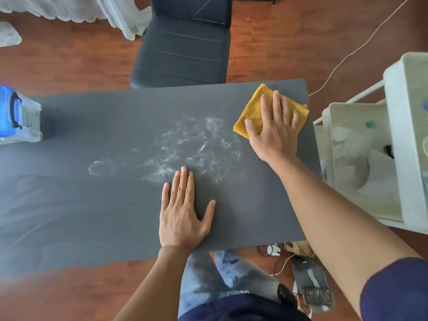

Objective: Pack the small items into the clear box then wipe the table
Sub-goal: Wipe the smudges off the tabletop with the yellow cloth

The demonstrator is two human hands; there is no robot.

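My right hand (274, 126) lies flat with straight fingers on a folded yellow cloth (253, 110), pressing it onto the far right corner of the dark grey table (92, 205). My left hand (183, 209) rests flat on the table near the front edge, fingers spread and straight, holding nothing. White wet streaks (190, 144) cover the middle of the table between the two hands. The clear box (17, 115) with a blue lid stands at the table's far left edge, partly cut off by the frame.
A dark chair (183, 42) stands behind the table's far edge. A white cart (375, 144) with bins stands close to the table's right side. Cables and devices (308, 283) lie on the wooden floor by my legs.
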